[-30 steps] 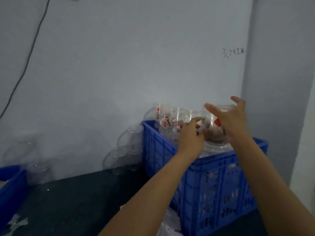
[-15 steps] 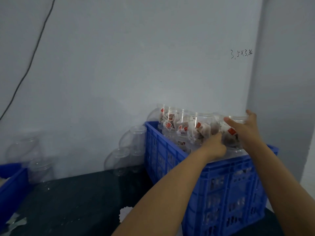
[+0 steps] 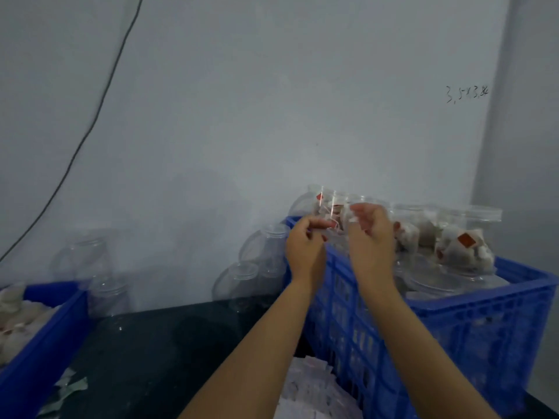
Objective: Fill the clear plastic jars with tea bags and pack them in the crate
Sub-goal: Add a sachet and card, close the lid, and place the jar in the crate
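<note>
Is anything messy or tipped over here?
Yes. Empty clear jars lie tipped on their sides against the wall beside the blue crate. Torn paper scraps litter the dark table. The filled jars look fine.

Not much to go on here, just two bare forearms coming in from the bottom of the shot, no sleeves showing anywhere up to where the picture cuts them off. The left hand (image 3: 305,252) and the right hand (image 3: 370,241) are both bare too: no gloves, no watch or strap on either wrist, no rings as far as I can make out. The picture's pretty soft and dim around the fingers, so small stuff like nails I honestly can't tell.
</note>
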`<state>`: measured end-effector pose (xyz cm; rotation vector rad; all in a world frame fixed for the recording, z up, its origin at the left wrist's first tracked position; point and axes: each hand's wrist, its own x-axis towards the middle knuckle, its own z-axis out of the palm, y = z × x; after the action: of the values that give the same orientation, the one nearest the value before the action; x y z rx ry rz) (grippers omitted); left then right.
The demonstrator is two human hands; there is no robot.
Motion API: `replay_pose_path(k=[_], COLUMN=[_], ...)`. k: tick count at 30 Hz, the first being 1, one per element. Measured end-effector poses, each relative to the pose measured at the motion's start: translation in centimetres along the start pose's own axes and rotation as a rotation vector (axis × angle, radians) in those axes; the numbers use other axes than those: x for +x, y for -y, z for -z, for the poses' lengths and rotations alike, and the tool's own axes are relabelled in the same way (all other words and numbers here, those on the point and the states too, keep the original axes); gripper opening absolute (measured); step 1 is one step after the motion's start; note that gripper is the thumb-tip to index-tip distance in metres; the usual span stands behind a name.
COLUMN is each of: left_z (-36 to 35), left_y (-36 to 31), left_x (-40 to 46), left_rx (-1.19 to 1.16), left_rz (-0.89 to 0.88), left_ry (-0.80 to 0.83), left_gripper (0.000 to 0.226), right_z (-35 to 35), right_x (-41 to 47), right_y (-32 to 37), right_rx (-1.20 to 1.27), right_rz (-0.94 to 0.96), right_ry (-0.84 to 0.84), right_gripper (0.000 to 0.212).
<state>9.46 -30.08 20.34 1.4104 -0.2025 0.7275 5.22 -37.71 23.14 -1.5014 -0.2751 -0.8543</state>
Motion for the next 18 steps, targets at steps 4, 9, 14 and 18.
replay_pose_path(k=[4,9,14,18], left_z=[7.0,14.3,18.2,18.3], left_y=[6.0,14.0,20.9,24.8], left_x=[2.1,4.2,6.8,8.7], left_rx=[0.179,0.252,0.422,0.41], left_rz=[0.131,0.292,0.431,0.48], left_ry=[-0.145,-0.287,-0.163,-0.02], left_gripper=[0.039,0.026,0.035,0.073], right_z=[-6.8,-13.1,-17.8,-20.5], right_x=[-1.9,-3.9,-4.9,-4.8], right_y=[-4.4,-12.3,-19.2,-22.5], right_rx=[0.082,0.048,0.032,0.055], right_rz=[-0.264,-0.574,-0.716,-0.734], right_ry=[0.122,0.189,0.24,0.307], right_gripper=[0.028,0.027,0.035,0.033])
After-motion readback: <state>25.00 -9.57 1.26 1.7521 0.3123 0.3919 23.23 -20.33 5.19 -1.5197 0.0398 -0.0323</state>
